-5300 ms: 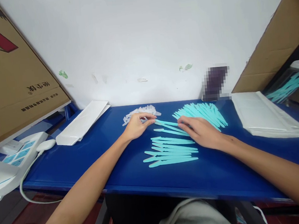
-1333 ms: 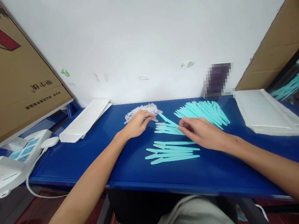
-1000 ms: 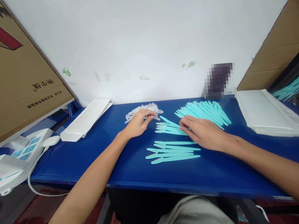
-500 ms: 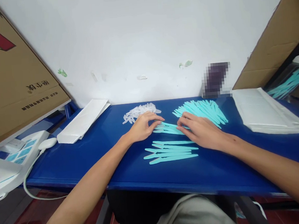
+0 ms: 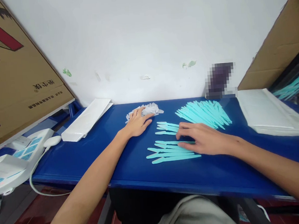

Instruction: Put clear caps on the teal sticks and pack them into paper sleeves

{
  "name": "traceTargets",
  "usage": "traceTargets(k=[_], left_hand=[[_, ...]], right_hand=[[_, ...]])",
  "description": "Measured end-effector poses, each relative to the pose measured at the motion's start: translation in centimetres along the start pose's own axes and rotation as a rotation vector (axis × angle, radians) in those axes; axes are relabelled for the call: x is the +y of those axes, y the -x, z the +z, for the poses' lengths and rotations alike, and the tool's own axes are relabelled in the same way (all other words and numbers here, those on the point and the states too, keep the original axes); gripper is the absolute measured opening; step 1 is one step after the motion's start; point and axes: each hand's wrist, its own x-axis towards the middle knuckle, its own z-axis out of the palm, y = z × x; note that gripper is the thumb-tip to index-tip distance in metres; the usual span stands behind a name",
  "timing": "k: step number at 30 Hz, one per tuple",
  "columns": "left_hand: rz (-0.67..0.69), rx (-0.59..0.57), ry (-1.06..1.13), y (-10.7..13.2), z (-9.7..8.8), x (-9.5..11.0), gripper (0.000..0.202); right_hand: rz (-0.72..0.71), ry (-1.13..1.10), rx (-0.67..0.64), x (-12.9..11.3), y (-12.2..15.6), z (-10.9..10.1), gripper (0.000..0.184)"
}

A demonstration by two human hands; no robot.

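My left hand (image 5: 137, 123) lies flat and open on the blue table (image 5: 96, 154), fingertips touching a small heap of clear plastic caps (image 5: 146, 110). My right hand (image 5: 202, 139) rests with its fingers stretched over the right ends of a row of turquoise sticks (image 5: 168, 151) and holds nothing. A second small group of turquoise sticks (image 5: 166, 128) lies between my two hands. Further back lies a large fanned pile of the same turquoise sticks (image 5: 203, 110).
A white paper sleeve (image 5: 86, 119) lies at the back left, and a stack of white sheets (image 5: 268, 113) at the right. A white device with a cable (image 5: 15, 157) sits off the left edge. Cardboard boxes (image 5: 11, 67) lean at both sides.
My right hand has let go of the small group of sticks and moved nearer, onto the front row. My left hand has slid back to the heap of clear caps.
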Motion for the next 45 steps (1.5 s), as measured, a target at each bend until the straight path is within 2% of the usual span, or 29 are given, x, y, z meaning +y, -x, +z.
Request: traceTargets(k=[2, 9, 12, 18, 22, 26, 29, 32, 37, 41, 45], left_hand=[[0.018, -0.014, -0.020, 0.0, -0.1, 0.4, 0.045], [0.085, 0.057, -0.036, -0.1, -1.2, 0.8, 0.029], [0.097, 0.024, -0.058, -0.1, -1.5, 0.8, 0.028], [0.216, -0.031, -0.201, -0.1, -2.0, 1.1, 0.030], [0.206, -0.061, -0.292, 0.0, -2.1, 1.3, 0.035], [0.174, -0.088, -0.251, 0.0, -2.2, 1.3, 0.030], [0.164, -0.026, -0.174, 0.1, -2.4, 1.1, 0.024], [0.142, 0.128, -0.004, 0.2, -2.5, 1.2, 0.021], [0.065, 0.351, 0.390, 0.2, -2.5, 2.0, 0.030], [-0.010, 0.360, 0.639, -0.1, -2.0, 2.5, 0.028], [-0.047, 0.286, 0.927, -0.4, -1.4, 2.5, 0.032]], right_hand=[[-0.010, -0.017, -0.021, -0.1, 0.0, -0.1, 0.027], [0.020, -0.026, -0.026, 0.2, -0.2, 0.3, 0.026], [0.060, 0.035, -0.055, -0.1, -0.1, -0.1, 0.020], [0.100, 0.101, -0.085, -0.3, 0.0, -0.8, 0.011], [0.113, 0.095, -0.097, -0.3, -0.1, -0.8, 0.014], [0.098, 0.029, -0.105, -0.5, 0.0, -1.1, 0.015], [0.076, -0.011, -0.107, -0.7, 0.2, -1.6, 0.017], [0.079, -0.041, -0.129, -0.7, 0.4, -2.1, 0.020], [0.166, -0.168, -0.284, -0.2, 0.5, -2.5, 0.017], [0.203, -0.147, -0.299, 0.0, 0.5, -2.3, 0.013], [0.136, -0.050, -0.108, -0.2, 0.4, -1.7, 0.014]])
